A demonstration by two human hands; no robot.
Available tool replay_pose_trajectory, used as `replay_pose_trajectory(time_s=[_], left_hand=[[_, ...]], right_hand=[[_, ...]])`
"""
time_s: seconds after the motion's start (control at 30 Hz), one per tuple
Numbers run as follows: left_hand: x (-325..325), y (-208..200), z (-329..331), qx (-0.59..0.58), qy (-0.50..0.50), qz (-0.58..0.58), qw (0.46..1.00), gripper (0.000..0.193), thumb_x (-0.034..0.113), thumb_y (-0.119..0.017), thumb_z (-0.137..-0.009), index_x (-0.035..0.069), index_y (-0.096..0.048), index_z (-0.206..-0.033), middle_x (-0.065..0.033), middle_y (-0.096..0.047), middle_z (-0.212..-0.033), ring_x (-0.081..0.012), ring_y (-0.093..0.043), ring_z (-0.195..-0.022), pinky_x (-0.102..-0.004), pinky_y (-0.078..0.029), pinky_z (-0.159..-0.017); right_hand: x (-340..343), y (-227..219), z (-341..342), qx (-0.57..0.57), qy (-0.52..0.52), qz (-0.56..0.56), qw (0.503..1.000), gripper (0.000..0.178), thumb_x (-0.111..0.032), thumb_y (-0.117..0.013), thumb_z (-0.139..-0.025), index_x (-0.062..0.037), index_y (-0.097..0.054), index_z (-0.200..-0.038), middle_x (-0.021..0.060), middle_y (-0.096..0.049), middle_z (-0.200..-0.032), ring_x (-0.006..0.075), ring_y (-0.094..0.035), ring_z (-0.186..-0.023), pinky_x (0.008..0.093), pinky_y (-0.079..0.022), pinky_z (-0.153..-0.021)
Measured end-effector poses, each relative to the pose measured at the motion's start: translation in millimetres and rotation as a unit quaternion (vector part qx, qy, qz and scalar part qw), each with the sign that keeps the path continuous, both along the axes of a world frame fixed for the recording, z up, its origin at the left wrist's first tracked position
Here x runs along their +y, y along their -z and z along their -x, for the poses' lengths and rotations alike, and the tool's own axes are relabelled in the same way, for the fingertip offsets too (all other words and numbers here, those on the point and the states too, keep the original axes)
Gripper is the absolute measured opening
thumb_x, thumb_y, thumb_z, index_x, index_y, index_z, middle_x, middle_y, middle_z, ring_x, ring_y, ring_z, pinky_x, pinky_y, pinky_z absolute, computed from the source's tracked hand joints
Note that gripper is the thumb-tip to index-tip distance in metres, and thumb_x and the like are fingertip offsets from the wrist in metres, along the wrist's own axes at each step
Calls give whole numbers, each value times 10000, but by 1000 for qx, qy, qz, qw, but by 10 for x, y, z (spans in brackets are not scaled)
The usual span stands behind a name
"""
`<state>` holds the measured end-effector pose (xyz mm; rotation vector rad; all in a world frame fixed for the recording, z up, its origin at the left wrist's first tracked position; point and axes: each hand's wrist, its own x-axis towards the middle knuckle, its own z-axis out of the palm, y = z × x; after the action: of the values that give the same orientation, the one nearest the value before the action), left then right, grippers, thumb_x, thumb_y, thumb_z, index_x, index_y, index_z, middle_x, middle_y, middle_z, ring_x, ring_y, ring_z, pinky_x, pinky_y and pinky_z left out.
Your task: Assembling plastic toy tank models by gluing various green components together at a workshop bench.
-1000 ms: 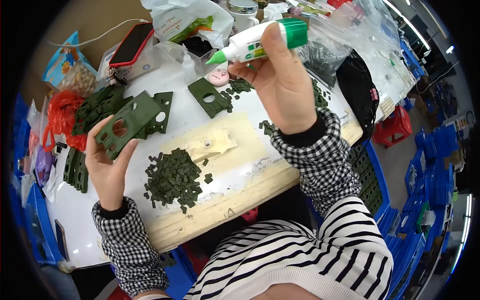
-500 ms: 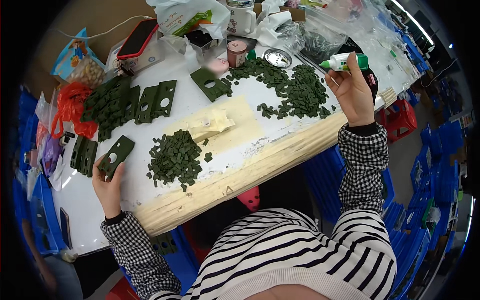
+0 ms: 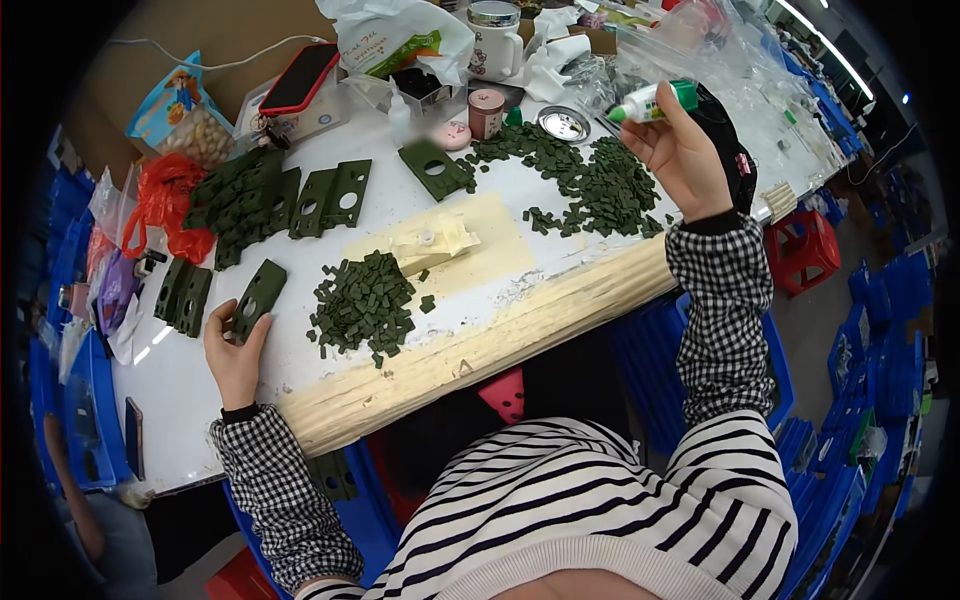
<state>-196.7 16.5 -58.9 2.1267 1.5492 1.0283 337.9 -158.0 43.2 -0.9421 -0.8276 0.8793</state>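
My left hand [image 3: 235, 355] grips the near end of a dark green rectangular plate [image 3: 269, 283] with a round hole, tilted at the table's left. Thumb and fingers hold its two sides. Up at the right, my right hand [image 3: 690, 165] is closed around a white and green glue bottle [image 3: 643, 106], its green tip pointing left. Between the hands lie a heap of small dark green pieces [image 3: 362, 305] and a block wrapped in pale tape [image 3: 435, 240]. A larger spread of such pieces [image 3: 612, 190] is below the bottle. Another holed plate [image 3: 432, 170] lies farther back.
More holed plates [image 3: 330, 198] are lined up and stacked at the left, near a red plastic bag [image 3: 170, 205]. A phone [image 3: 302, 77], a mug [image 3: 494, 45], a pink tin [image 3: 486, 113] and a round metal lid [image 3: 564, 123] stand along the back. The wooden front edge [image 3: 480, 360] runs diagonally.
My right hand has brought the glue bottle left and slightly up. The left hand and its plate have shifted slightly right. The whole view has shifted a little too.
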Motion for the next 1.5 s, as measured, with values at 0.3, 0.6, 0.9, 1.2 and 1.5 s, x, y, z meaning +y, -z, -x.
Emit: replay_pose_trajectory(time_s=[0.3,0.6,0.9,1.2,1.5], left_hand=[[21,-36,-110,-25,-75,-110,991,448,339,-691,-890,29,-596,-1200,-135,-629,-1140,-252,-560,-1058,-390,-438,-862],[0,-58,-74,-33,-96,-182,978,316,218,-676,-891,43,-618,-1148,-98,-665,-1068,-226,-577,-993,-369,-447,-836],[-136,-457,-507,-145,23,-211,966,202,97,-651,-908,31,-629,-1098,-43,-663,-1012,-130,-588,-899,-275,-436,-812],[-501,-1226,-1762,-454,431,378,682,419,298,-380,-1057,-30,-499,-1289,-142,-616,-1196,-213,-636,-1049,-333,-538,-908],[-245,-1046,-1578,-517,393,343,679,266,140,-542,-992,3,-582,-1216,-84,-667,-1113,-147,-666,-980,-296,-563,-857]], right_hand=[[1587,455,-801,-45,72,74,994,465,-283,-668,-924,25,-490,-1224,132,-539,-1188,255,-586,-1094,310,-521,-1002],[1783,561,-699,-58,119,144,981,579,-301,-700,-900,30,-443,-1299,123,-499,-1268,232,-527,-1170,319,-454,-1051],[846,-369,-220,-133,-95,-15,986,395,-348,-562,-981,-67,-492,-1249,27,-585,-1131,184,-593,-1079,324,-461,-1062],[322,-766,1667,-104,-281,-75,951,486,-428,-567,-972,-5,-575,-1212,69,-638,-1135,140,-601,-1052,278,-485,-905],[693,-506,1772,-112,-236,-61,963,436,-363,-645,-940,12,-600,-1156,92,-655,-1122,147,-618,-1004,293,-481,-886]])
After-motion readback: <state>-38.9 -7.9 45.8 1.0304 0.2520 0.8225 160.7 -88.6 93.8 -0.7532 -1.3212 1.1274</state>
